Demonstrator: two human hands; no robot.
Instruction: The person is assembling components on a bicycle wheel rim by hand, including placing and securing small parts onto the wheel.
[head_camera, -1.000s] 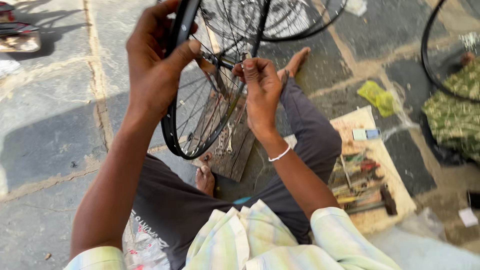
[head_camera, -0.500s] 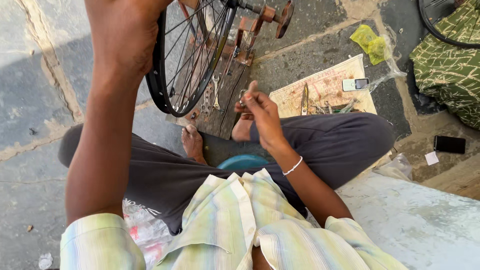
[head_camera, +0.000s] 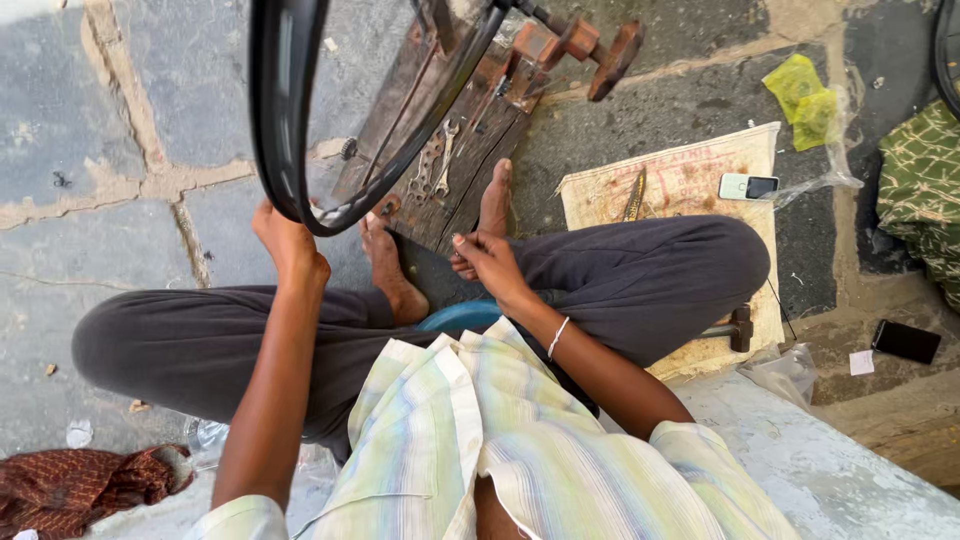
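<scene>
My left hand (head_camera: 290, 245) has slid down to the bicycle wheel's (head_camera: 285, 120) lower rim, grip closed on it; my right hand (head_camera: 488, 262) pinches something small, lowered near my knee.
</scene>
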